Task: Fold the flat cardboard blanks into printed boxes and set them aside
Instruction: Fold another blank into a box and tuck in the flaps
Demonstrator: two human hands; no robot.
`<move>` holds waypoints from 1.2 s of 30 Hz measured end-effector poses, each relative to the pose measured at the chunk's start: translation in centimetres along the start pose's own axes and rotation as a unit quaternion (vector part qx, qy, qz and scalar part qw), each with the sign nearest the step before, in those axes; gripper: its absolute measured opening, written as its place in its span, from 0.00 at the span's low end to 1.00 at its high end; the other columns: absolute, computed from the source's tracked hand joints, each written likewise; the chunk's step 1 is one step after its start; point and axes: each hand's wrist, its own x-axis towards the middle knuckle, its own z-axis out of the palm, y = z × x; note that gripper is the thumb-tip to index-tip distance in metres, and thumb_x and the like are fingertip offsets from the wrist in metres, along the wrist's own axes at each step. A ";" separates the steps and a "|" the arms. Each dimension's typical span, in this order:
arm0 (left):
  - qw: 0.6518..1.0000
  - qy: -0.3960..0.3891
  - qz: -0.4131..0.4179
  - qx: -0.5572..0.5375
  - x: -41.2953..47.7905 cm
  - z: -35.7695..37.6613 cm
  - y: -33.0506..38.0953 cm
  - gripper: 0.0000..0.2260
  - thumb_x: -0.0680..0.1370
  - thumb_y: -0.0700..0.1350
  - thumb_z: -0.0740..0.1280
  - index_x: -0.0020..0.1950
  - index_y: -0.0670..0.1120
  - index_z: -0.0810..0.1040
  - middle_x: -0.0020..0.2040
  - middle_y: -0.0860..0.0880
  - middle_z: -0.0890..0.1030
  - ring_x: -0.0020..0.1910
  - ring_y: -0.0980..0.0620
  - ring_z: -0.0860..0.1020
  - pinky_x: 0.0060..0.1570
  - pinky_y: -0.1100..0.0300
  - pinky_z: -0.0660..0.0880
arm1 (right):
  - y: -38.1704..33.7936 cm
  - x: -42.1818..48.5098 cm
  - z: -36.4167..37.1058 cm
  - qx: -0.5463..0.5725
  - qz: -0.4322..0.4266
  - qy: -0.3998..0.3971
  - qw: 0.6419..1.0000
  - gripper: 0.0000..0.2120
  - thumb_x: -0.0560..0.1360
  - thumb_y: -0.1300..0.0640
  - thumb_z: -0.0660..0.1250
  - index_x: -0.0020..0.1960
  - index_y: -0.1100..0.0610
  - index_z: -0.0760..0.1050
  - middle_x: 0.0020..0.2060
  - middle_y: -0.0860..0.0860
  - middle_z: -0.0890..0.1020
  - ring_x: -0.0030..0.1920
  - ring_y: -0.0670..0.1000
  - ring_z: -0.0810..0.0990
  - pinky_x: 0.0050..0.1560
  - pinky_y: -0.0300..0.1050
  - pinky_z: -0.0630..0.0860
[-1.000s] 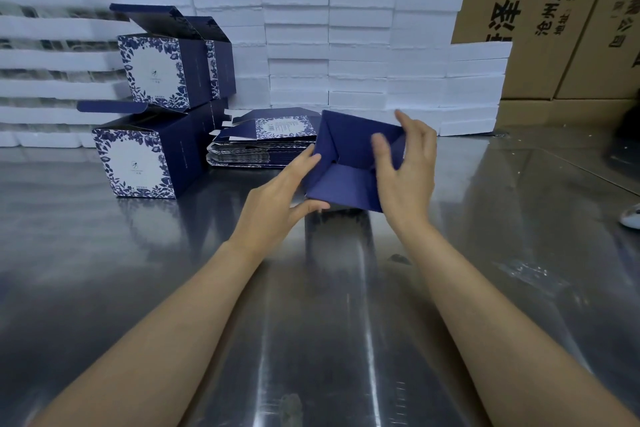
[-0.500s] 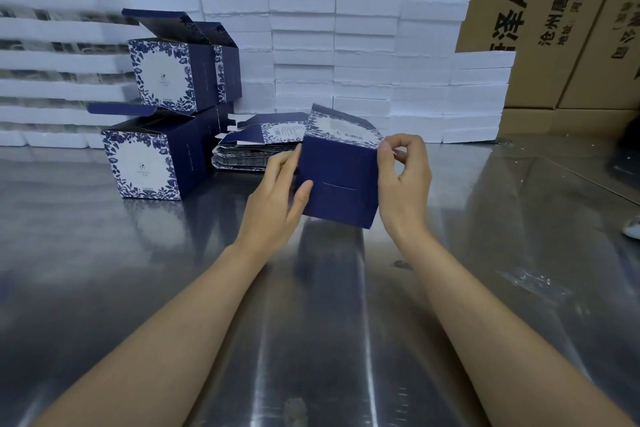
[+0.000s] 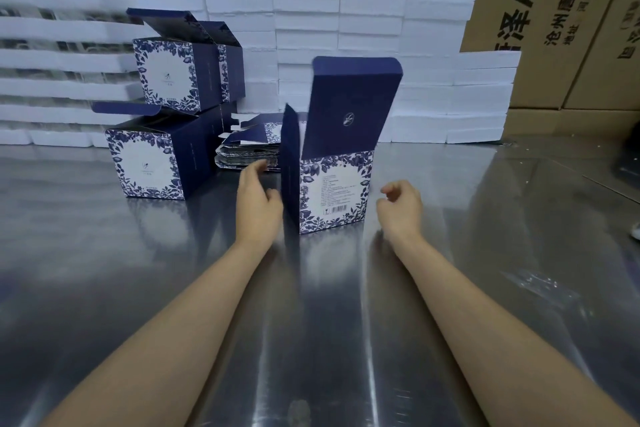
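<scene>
- Two finished boxes (image 3: 152,163) stacked at left on the steel desk (image 3: 485,218); flat blanks (image 3: 249,152) piled behind the left hand; white foam slabs (image 3: 374,28) walling the back.
- The new folded box (image 3: 332,191) stands upright mid-desk, lid flap raised, bare desk to its right.
- Left hand (image 3: 258,204) just beside its left wall, fingers relaxed, contact unclear; right hand (image 3: 401,208) apart, loosely curled, holding nothing.

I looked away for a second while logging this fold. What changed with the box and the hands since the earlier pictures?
The box, held up in both hands before, now stands on the table with its lid up. Both hands have let go: the left hand hangs close by its left side, the right hand off to its right. The finished boxes and flat blanks have not moved.
</scene>
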 end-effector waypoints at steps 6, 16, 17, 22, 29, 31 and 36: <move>0.981 -0.143 -0.126 -0.049 0.6 0.4 -0.3 0.31 0.79 0.36 0.60 0.79 0.47 0.52 0.75 0.53 0.66 0.71 0.53 0.67 0.63 0.64 0.60 | -0.1 0.4 0.5 0.092 0.043 -0.061 0.993 0.12 0.74 0.68 0.59 0.43 0.54 0.77 0.39 0.51 0.81 0.34 0.44 0.79 0.38 0.37 0.76; 0.984 0.042 -0.138 -0.105 0.9 -0.2 -0.5 0.13 0.80 0.36 0.57 0.62 0.44 0.74 0.53 0.47 0.81 0.51 0.52 0.77 0.44 0.70 0.70 | 0.0 1.0 0.0 0.163 0.109 0.082 0.977 0.17 0.79 0.59 0.51 0.61 0.51 0.73 0.60 0.52 0.78 0.60 0.53 0.76 0.64 0.53 0.73; 0.986 0.001 -0.129 -0.102 0.9 0.0 -0.5 0.14 0.81 0.37 0.58 0.66 0.43 0.72 0.58 0.47 0.80 0.55 0.53 0.76 0.46 0.71 0.69 | -0.1 1.1 -0.2 0.160 0.111 0.082 0.978 0.16 0.78 0.59 0.51 0.59 0.50 0.73 0.59 0.52 0.78 0.59 0.53 0.77 0.64 0.53 0.73; 0.971 -0.222 -0.061 -0.069 0.0 0.7 -0.2 0.30 0.81 0.45 0.63 0.79 0.46 0.52 0.76 0.52 0.62 0.75 0.56 0.61 0.73 0.59 0.58 | 0.4 1.0 0.1 0.156 0.095 -0.002 0.983 0.15 0.79 0.56 0.55 0.64 0.51 0.72 0.57 0.49 0.79 0.56 0.49 0.78 0.61 0.49 0.76; 0.959 -0.278 -0.053 -0.004 -0.2 0.7 -0.2 0.38 0.81 0.50 0.63 0.79 0.51 0.37 0.78 0.55 0.57 0.77 0.53 0.51 0.75 0.51 0.50 | 0.8 0.9 0.0 0.077 0.042 -0.003 0.996 0.19 0.77 0.67 0.62 0.66 0.56 0.72 0.55 0.50 0.78 0.48 0.46 0.77 0.45 0.31 0.73; 0.961 -0.272 -0.040 0.005 -0.4 0.7 -0.1 0.45 0.78 0.51 0.68 0.78 0.50 0.34 0.79 0.53 0.49 0.78 0.54 0.46 0.74 0.53 0.47 | 0.6 0.8 0.0 0.104 0.059 -0.030 0.992 0.19 0.77 0.66 0.63 0.67 0.56 0.72 0.50 0.49 0.79 0.47 0.47 0.79 0.47 0.34 0.77; 0.967 -0.254 -0.031 -0.014 -0.6 0.7 0.0 0.61 0.67 0.50 0.79 0.76 0.50 0.29 0.79 0.52 0.42 0.77 0.57 0.45 0.73 0.60 0.45 | -0.1 0.6 0.4 0.166 0.058 -0.124 0.977 0.15 0.80 0.60 0.60 0.66 0.55 0.72 0.60 0.52 0.80 0.60 0.49 0.78 0.65 0.47 0.73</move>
